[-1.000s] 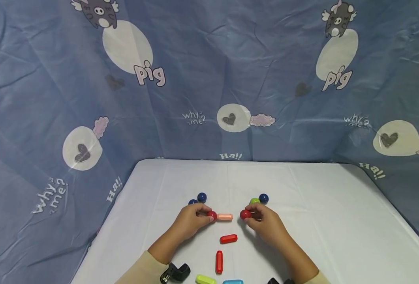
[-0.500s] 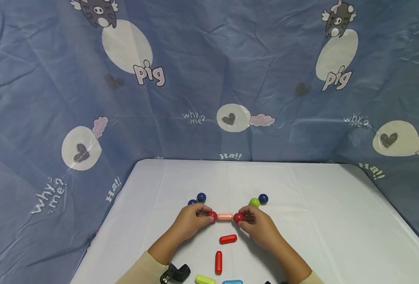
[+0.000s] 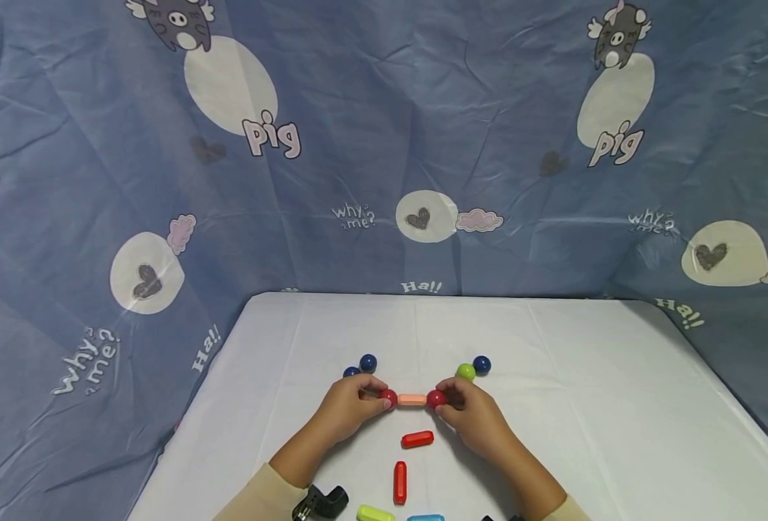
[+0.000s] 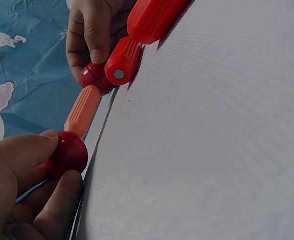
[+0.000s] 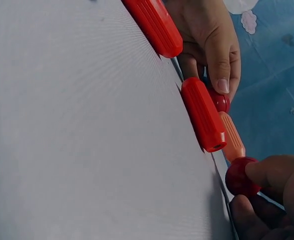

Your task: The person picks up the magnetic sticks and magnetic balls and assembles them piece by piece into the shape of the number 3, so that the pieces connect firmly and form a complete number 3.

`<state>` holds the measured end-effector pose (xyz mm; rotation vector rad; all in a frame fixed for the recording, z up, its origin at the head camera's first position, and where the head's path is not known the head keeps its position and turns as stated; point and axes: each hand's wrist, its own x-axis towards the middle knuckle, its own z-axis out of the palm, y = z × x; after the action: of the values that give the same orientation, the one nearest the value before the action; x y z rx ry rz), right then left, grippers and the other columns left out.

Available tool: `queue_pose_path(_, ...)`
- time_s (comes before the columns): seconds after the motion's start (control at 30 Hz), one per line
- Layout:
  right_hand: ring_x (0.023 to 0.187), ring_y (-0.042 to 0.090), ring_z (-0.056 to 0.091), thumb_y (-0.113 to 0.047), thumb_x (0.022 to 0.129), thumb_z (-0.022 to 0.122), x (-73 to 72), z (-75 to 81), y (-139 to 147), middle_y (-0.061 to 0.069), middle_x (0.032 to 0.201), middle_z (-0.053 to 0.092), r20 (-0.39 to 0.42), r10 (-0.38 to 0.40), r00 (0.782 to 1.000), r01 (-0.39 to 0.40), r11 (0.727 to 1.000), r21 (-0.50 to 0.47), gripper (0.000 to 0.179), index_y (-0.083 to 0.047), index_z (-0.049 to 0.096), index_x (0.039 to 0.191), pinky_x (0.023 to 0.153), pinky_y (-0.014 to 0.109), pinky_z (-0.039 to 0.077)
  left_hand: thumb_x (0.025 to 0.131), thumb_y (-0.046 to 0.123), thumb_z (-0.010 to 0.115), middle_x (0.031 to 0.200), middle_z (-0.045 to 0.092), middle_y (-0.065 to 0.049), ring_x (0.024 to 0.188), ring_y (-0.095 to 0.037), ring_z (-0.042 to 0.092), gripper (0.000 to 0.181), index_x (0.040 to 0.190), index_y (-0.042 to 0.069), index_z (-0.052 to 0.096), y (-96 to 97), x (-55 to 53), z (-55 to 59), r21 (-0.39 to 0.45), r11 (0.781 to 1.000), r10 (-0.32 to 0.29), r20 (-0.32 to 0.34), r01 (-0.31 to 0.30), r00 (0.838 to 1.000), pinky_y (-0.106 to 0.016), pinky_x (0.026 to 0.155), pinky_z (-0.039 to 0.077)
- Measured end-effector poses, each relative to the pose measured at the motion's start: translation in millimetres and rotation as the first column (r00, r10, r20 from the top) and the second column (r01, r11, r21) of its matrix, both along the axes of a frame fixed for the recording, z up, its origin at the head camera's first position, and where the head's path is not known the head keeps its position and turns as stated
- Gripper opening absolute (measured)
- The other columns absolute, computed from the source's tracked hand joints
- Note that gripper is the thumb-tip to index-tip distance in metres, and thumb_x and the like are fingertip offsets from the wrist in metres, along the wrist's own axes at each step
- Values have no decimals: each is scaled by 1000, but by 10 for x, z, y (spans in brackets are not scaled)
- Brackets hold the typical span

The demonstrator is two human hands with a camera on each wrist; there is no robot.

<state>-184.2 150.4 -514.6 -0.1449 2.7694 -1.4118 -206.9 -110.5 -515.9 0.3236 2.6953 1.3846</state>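
My left hand (image 3: 349,405) pinches a red ball (image 4: 71,153) between thumb and fingers. A second red ball (image 5: 241,176) is pinched the same way by my right hand (image 3: 471,412). Between the two balls lies an orange magnetic rod (image 3: 412,399), its ends against both of them, so the three form one straight line. Nearer the body, a short red rod (image 3: 418,439) lies almost crosswise on the white table, and another red rod (image 3: 399,483) points lengthwise. The near red rod's end shows a small round metal disc in the left wrist view.
Two dark blue balls (image 3: 368,363) sit beyond the left hand. A green ball (image 3: 465,372) and a blue ball (image 3: 482,365) touch beyond the right one. A lime rod (image 3: 376,513) and a light blue rod (image 3: 425,517) lie at the near edge of view on the white table (image 3: 605,405).
My right hand has moved left with its red ball, bringing it against the free end of the orange rod. The left hand has stayed in place, holding its ball.
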Motion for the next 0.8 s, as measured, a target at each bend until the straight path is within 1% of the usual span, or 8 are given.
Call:
queue_pose_path(0.3,102,14,68,-9,88,82,-5,-13,2,-4,105,73,14,-1,1000,1,1000,12,28,-18,71,112,96,44,57,85,27,88,96,75,7,80,-10,61,25,106,18,78,-8,1,-3,-10,1000,0,-3,0,1000,-24,69,51)
queue_pose_path(0.47,91,11,64,-11,87,84,12,20,11,-6,97,69,20,-23,1000,22,999,33,27,-17,70,109,88,37,55,85,27,89,95,74,6,79,-10,60,24,105,18,78,-8,14,2,-23,1000,0,-15,0,1000,-25,68,50)
queue_pose_path(0.57,86,11,61,-11,86,84,45,69,10,-6,93,67,21,-34,999,33,999,39,26,-17,70,106,81,33,54,85,27,89,95,74,6,80,-10,61,24,105,18,78,-6,14,9,-26,1000,2,-18,-3,1000,-24,68,50)
queue_pose_path(0.67,84,11,61,-11,85,85,101,126,10,-6,91,66,28,-27,999,26,999,30,25,-16,69,104,77,29,52,85,27,88,95,74,7,80,-9,61,24,105,18,78,-3,9,15,-30,1000,6,-23,-7,1000,-25,68,51)
queue_pose_path(0.8,85,9,63,-12,85,85,204,178,22,-6,89,67,44,5,999,-5,1000,4,25,-15,69,104,76,25,53,86,26,88,95,74,8,80,-9,62,23,105,19,78,6,4,10,-29,1000,10,-14,-10,1000,-24,68,51)
